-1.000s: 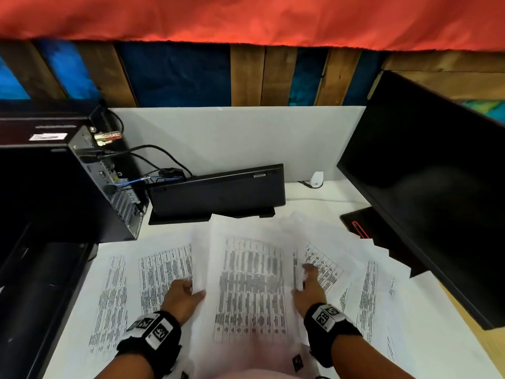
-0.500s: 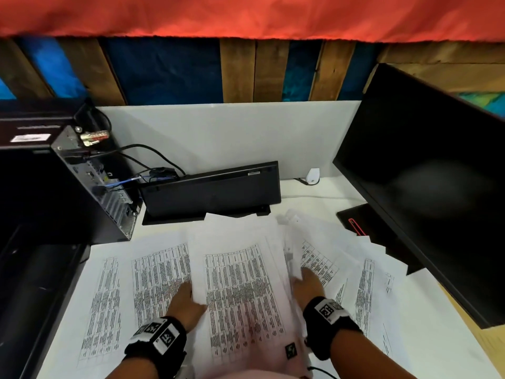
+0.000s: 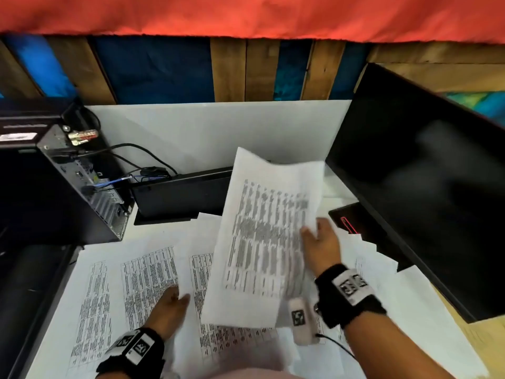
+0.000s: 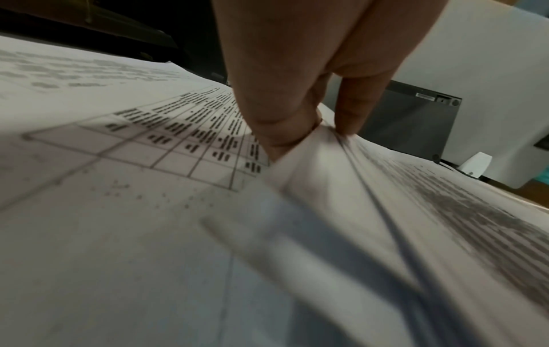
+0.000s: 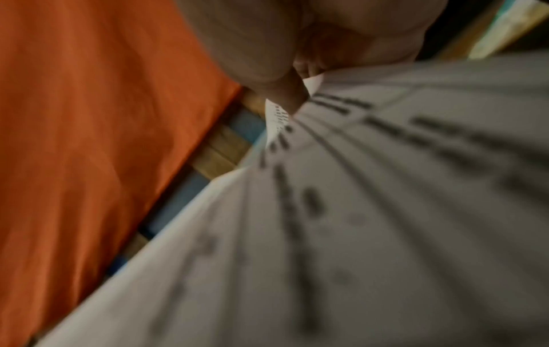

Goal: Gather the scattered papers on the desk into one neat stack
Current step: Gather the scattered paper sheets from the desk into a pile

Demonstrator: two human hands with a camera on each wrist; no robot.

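Observation:
Printed sheets with tables lie spread over the white desk (image 3: pixel 336 187); the left-hand sheets (image 3: pixel 142 283) lie flat and others fan out at the right (image 3: pixel 382 266). My right hand (image 3: pixel 317 236) pinches the right edge of a bunch of sheets (image 3: pixel 267 228) lifted off the desk and tilted up. The right wrist view shows that pinch (image 5: pixel 294 94) on the blurred sheets (image 5: pixel 386 211). My left hand (image 3: pixel 172 305) is low on the desk papers. In the left wrist view its thumb and finger (image 4: pixel 297 131) pinch the edge of a sheet (image 4: pixel 326 176) beside the flat table sheet (image 4: pixel 118 164).
A black computer tower (image 3: pixel 68 181) with cables stands at the left. A black keyboard (image 3: pixel 185 195) leans on edge behind the papers. A large dark monitor (image 3: pixel 423 187) and its base (image 3: pixel 352 217) close off the right. A white partition (image 3: pixel 218 132) backs the desk.
My right hand has lifted a bunch of sheets off the desk, up and to the right. The left hand has stayed low on the papers at the left.

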